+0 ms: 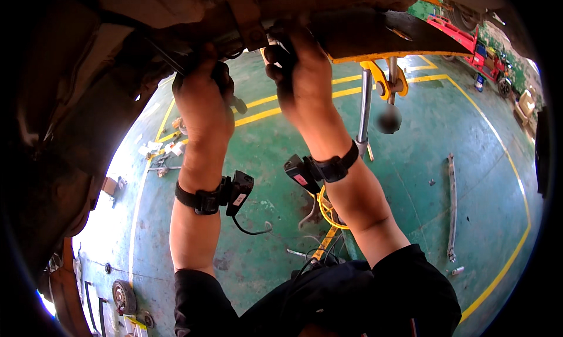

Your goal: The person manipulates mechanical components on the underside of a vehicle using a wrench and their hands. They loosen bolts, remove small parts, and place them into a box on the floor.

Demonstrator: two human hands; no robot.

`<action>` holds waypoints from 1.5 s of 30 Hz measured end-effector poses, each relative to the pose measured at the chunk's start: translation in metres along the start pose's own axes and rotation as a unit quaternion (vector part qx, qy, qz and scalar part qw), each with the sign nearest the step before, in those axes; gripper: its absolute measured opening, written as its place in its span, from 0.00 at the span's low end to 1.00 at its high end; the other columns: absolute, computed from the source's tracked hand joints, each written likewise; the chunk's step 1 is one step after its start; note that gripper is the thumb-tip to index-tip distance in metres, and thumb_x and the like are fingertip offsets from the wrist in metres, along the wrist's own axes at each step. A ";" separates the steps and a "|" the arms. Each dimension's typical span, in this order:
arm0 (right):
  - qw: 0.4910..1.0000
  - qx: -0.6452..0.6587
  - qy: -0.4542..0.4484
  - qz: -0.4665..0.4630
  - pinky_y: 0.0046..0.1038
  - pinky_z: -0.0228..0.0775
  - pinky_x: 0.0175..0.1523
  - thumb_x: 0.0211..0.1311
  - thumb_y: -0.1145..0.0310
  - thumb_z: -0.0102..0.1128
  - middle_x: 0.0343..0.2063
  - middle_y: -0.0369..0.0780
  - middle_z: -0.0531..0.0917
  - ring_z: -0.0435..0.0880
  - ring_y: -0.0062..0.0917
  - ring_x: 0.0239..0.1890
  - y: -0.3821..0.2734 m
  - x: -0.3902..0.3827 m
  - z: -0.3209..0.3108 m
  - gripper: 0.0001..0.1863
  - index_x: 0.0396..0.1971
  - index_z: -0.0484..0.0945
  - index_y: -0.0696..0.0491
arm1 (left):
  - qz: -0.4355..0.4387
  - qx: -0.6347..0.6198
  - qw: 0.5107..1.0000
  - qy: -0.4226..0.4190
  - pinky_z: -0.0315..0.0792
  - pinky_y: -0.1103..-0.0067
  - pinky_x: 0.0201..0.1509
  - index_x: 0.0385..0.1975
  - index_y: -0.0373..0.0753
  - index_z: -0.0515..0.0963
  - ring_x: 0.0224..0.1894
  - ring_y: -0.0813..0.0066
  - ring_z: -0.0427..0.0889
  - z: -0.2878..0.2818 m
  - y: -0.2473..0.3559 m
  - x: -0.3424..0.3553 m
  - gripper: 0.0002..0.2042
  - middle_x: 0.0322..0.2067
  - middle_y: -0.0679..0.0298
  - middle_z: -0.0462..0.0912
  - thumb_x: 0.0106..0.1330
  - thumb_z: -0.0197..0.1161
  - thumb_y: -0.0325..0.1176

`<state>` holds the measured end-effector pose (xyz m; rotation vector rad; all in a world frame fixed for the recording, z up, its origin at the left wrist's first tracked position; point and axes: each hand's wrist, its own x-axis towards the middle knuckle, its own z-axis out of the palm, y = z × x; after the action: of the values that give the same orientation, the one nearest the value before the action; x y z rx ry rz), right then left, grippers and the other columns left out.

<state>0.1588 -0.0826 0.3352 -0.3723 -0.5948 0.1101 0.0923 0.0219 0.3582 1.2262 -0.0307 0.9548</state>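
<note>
Both my arms reach up to the dark underside of a vehicle [176,9]. My left hand [204,105] is closed, its fingers curled up among the dark parts. A thin dark rod [164,55] runs up and left from it, and a small grey rounded end [239,105] shows beside its fingers. What it grips is too dark to name. Across a hanging metal bracket [253,35], my right hand [306,82] is also closed, with curled fingers at the bracket's right side. Shadow hides what lies inside them. Each wrist wears a strapped black box.
Right of my right hand stands a silver post [365,102] with a yellow bracket [384,82], under a dark yellow-edged panel [399,41]. Below lie a yellow hose [328,211] and a long metal bar [451,208] on the green floor. A wheel [124,297] is lower left.
</note>
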 end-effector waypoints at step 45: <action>0.999 -0.023 -0.034 -0.032 0.17 0.50 0.23 0.65 0.67 0.60 0.28 0.28 0.76 0.68 0.15 0.20 -0.001 -0.011 0.005 0.06 0.39 0.77 0.51 | 0.010 -0.015 1.000 0.010 0.48 0.85 0.15 0.28 0.40 0.73 0.13 0.84 0.58 0.000 -0.003 0.001 0.09 0.16 0.70 0.67 0.71 0.58 0.34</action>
<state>0.1468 -0.0841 0.3337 -0.3939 -0.6762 0.0475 0.0950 0.0227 0.3567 1.1895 -0.0411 0.9798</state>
